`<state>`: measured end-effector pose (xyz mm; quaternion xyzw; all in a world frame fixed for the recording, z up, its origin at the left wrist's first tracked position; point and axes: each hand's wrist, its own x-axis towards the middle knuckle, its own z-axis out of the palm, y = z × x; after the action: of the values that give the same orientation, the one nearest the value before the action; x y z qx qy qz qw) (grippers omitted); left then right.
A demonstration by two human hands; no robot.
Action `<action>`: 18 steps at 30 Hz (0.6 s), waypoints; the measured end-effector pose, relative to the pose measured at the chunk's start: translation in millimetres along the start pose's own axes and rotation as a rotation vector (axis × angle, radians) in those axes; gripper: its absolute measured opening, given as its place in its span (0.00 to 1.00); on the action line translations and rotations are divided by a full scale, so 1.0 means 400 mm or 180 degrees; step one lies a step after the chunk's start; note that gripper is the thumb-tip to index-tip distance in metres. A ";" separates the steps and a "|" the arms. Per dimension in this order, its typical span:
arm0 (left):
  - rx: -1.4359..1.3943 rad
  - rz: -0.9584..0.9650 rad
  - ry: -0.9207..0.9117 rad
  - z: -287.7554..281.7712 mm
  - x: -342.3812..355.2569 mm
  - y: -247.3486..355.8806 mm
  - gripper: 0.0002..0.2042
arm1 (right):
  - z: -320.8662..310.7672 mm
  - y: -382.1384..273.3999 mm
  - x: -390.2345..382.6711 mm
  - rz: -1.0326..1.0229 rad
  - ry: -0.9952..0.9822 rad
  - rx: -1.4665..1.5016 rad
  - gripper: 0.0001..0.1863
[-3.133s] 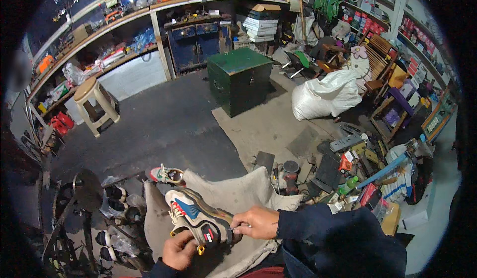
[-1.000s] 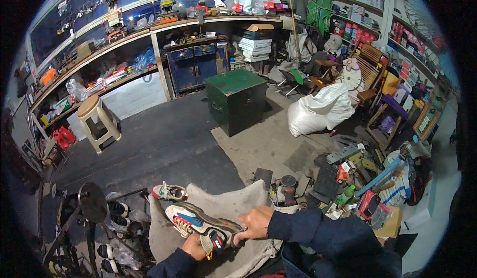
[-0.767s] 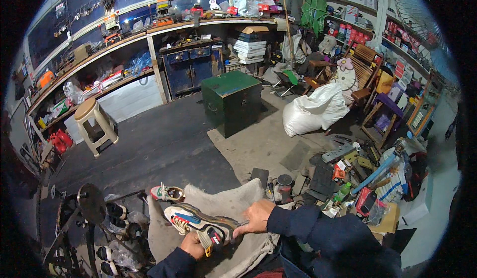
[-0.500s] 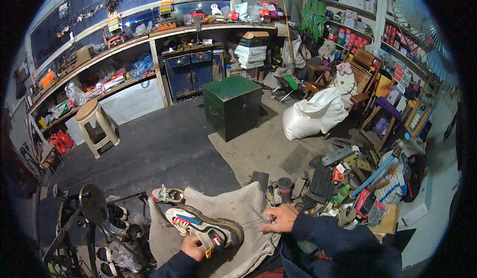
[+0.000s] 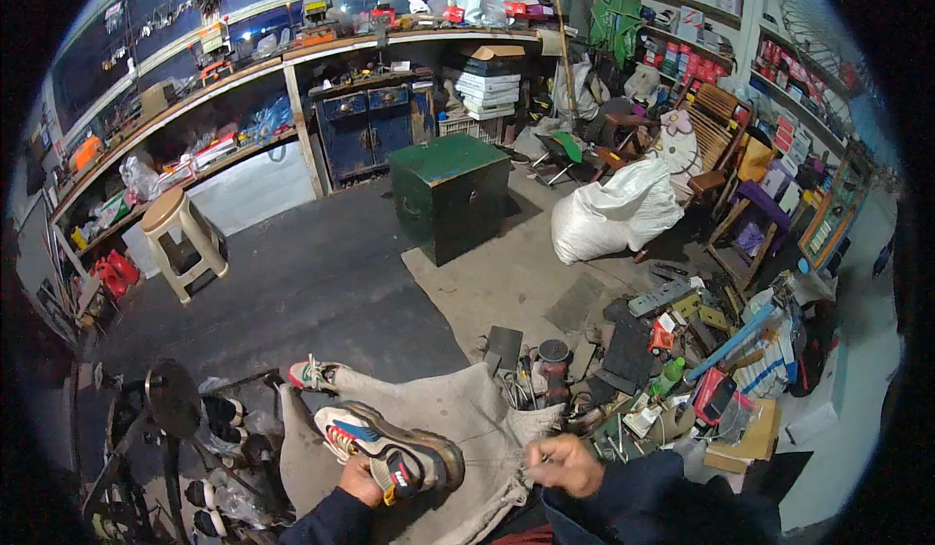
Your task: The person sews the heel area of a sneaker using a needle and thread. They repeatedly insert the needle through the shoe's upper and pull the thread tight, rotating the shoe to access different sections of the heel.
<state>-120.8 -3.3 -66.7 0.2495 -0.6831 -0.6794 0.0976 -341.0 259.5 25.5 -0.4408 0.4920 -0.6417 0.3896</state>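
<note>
My left hand (image 5: 360,482) grips a beige sneaker (image 5: 394,448) by its collar, fingers wrapped round the heel end. The shoe lies on its side, with red and blue trim and a dark sole edge turned up to the right. Thin dark thread (image 5: 482,437) runs from the sole toward my right hand (image 5: 567,465), whose fingers are pinched together on it, slightly blurred. Under the shoe a grey-beige cloth (image 5: 448,399) is spread over my lap. A second sneaker (image 5: 314,374) with red and green trim rests at the cloth's far left edge.
A black metal machine with a round wheel (image 5: 171,399) stands at left, shoes beside it. Tools and parts (image 5: 672,350) are heaped on the right. Farther off are a green chest (image 5: 450,199), a white sack (image 5: 614,212), a plastic stool (image 5: 183,243) and a workbench (image 5: 292,56).
My right hand has shifted a little right and down, farther from the sole. The sneaker and my left hand have moved slightly left in the picture, and the view has tilted a bit.
</note>
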 end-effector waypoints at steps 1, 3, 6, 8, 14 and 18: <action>-0.0120 -0.0152 0.0043 0.002 0.000 -0.004 0.10 | -0.011 0.007 -0.003 0.0420 0.0204 -0.0393 0.17; -0.0238 -0.0296 -0.0071 0.006 0.006 -0.006 0.11 | 0.003 0.042 0.024 0.0576 0.0295 -0.1267 0.21; -0.0280 -0.0164 -0.0066 0.009 -0.002 0.014 0.10 | 0.052 0.120 0.122 -0.0129 0.0184 -0.2374 0.31; 0.0481 0.0234 -0.0071 0.001 -0.025 0.044 0.09 | 0.077 0.152 0.160 0.0011 -0.0001 -0.2459 0.33; 0.1726 -0.0079 0.0316 -0.073 -0.140 0.143 0.12 | 0.101 0.168 0.164 0.0128 -0.0046 -0.2453 0.32; -0.2043 0.1018 0.0845 -0.070 -0.150 0.135 0.15 | 0.105 0.180 0.169 0.0099 0.0116 -0.2412 0.29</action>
<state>-67.5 -2.1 0.0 0.1824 -0.4473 -0.7967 0.3633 -317.2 169.1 -27.2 -0.5346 0.7080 -0.4160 0.1997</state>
